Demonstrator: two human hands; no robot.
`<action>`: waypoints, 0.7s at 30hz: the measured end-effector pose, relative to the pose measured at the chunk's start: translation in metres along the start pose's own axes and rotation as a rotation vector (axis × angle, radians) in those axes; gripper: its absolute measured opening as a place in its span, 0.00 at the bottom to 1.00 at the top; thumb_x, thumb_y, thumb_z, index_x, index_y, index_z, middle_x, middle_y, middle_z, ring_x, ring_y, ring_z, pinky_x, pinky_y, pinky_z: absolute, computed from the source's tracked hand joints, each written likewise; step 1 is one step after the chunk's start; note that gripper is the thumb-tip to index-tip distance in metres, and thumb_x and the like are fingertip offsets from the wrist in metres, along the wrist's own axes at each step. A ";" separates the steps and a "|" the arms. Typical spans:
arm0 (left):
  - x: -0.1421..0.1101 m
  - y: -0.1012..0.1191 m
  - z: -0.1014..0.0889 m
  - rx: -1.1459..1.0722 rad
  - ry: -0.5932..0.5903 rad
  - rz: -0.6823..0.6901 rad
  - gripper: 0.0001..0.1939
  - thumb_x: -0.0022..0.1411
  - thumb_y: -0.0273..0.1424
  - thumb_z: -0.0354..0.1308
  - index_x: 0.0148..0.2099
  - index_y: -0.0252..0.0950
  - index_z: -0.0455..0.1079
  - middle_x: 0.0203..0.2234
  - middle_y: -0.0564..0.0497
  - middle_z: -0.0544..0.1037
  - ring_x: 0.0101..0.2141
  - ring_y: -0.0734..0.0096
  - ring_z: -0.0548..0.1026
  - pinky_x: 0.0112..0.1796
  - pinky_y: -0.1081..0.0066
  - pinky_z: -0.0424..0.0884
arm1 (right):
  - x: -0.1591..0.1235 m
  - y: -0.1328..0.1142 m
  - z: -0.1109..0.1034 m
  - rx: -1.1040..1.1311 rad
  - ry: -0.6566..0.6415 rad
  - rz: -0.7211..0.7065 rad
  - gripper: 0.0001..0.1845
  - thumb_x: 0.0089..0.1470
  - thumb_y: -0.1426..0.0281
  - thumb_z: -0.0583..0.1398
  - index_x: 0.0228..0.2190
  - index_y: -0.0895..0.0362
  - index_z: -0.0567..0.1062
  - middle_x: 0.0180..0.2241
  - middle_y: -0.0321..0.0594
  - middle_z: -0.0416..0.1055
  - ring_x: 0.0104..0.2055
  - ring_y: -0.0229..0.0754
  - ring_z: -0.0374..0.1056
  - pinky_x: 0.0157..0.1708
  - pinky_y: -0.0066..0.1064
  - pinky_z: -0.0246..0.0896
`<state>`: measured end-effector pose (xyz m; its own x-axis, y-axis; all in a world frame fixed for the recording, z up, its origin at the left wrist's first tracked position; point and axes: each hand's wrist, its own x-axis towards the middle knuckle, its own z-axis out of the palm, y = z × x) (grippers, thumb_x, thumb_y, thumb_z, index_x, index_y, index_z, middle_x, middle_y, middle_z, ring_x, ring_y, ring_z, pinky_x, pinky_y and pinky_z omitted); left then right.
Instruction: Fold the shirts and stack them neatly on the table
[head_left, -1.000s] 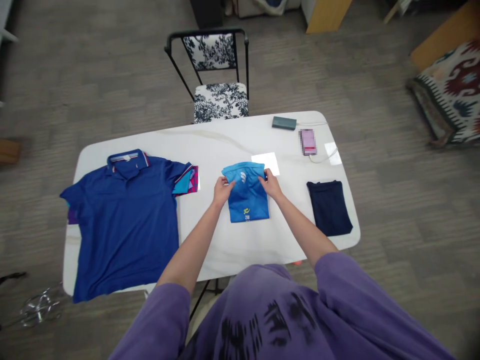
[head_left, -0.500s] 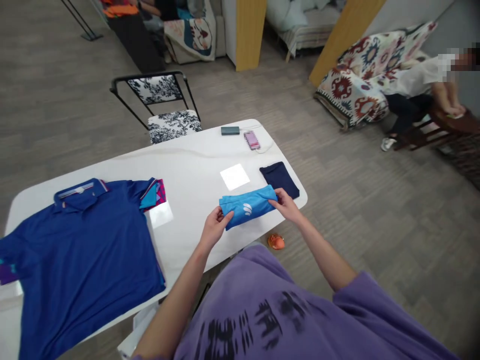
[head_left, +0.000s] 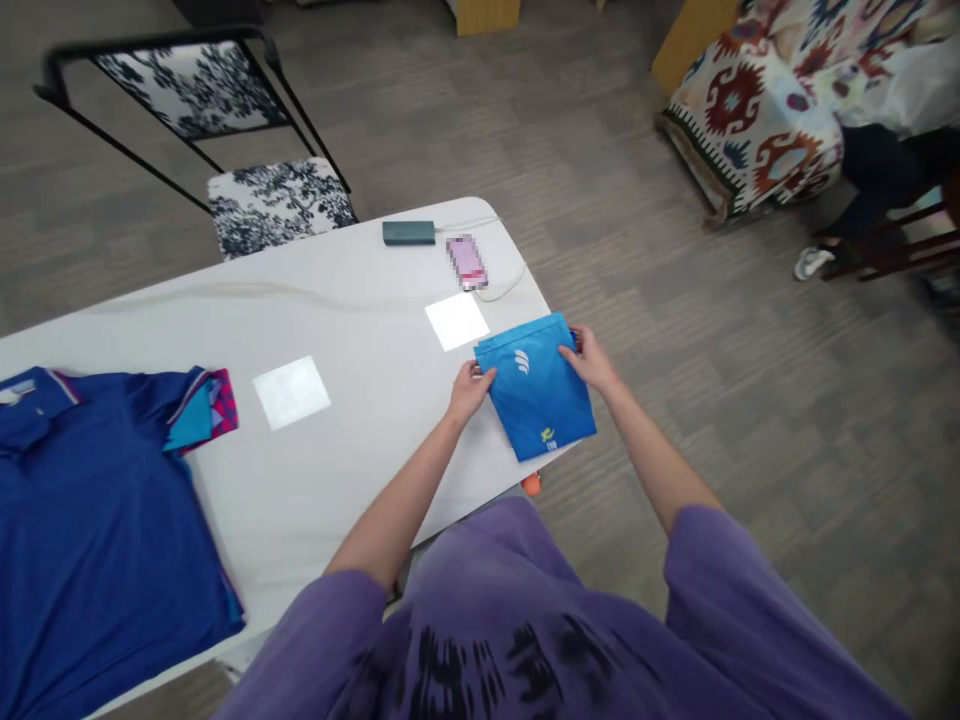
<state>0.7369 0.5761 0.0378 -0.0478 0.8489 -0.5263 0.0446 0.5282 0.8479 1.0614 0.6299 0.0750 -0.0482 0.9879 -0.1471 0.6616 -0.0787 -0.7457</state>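
Observation:
A folded bright blue garment point(head_left: 525, 390), likely a shirt, hangs flat between my hands over the table's right corner. It carries a white logo near its upper edge and small yellow and white print near its lower edge. My left hand point(head_left: 471, 388) grips its upper left side, thumb on top and fingers behind. At the upper right side my right hand point(head_left: 589, 358) grips it the same way. A bit of dark cloth shows beside the right fingers; the rest is hidden behind the blue garment. Whether the garment touches the table, I cannot tell.
On the white table point(head_left: 375, 370), a dark blue polo shirt point(head_left: 97, 500) lies spread at the left over colourful cloth point(head_left: 202, 412). A dark power bank point(head_left: 409, 233) and a pink phone point(head_left: 466, 262) lie at the back. Beyond stands a patterned chair point(head_left: 281, 205); a person sits at far right.
The blue garment has gone from a narrow folded strip to a taller panel, and moved right over the navy folded cloth. Both hands moved with it. The view has tilted down and closer.

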 end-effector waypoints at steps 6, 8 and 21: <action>0.049 -0.060 -0.032 0.195 0.222 -0.046 0.31 0.70 0.36 0.67 0.69 0.34 0.61 0.55 0.38 0.78 0.44 0.67 0.80 0.50 0.62 0.77 | 0.039 0.012 0.074 -0.372 -0.072 -0.144 0.40 0.74 0.52 0.52 0.78 0.55 0.55 0.81 0.46 0.48 0.83 0.57 0.42 0.82 0.60 0.37; 0.016 -0.092 -0.064 0.283 0.201 -0.015 0.31 0.70 0.39 0.65 0.69 0.36 0.61 0.53 0.41 0.78 0.43 0.68 0.80 0.47 0.64 0.77 | 0.029 0.006 0.096 -0.413 -0.144 -0.198 0.39 0.75 0.53 0.51 0.79 0.51 0.53 0.82 0.41 0.45 0.84 0.55 0.37 0.82 0.62 0.31; -0.361 -0.239 -0.251 0.578 0.648 -0.580 0.31 0.58 0.49 0.57 0.56 0.33 0.72 0.38 0.40 0.80 0.44 0.43 0.84 0.50 0.47 0.80 | -0.006 -0.004 0.148 -0.671 -0.212 -0.193 0.41 0.72 0.52 0.46 0.79 0.54 0.55 0.82 0.45 0.41 0.84 0.61 0.39 0.80 0.68 0.34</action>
<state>0.4925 0.1387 0.0406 -0.7334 0.3805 -0.5634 0.3058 0.9248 0.2265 0.9484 0.6046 -0.0169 -0.3090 0.9238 -0.2263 0.9397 0.2598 -0.2223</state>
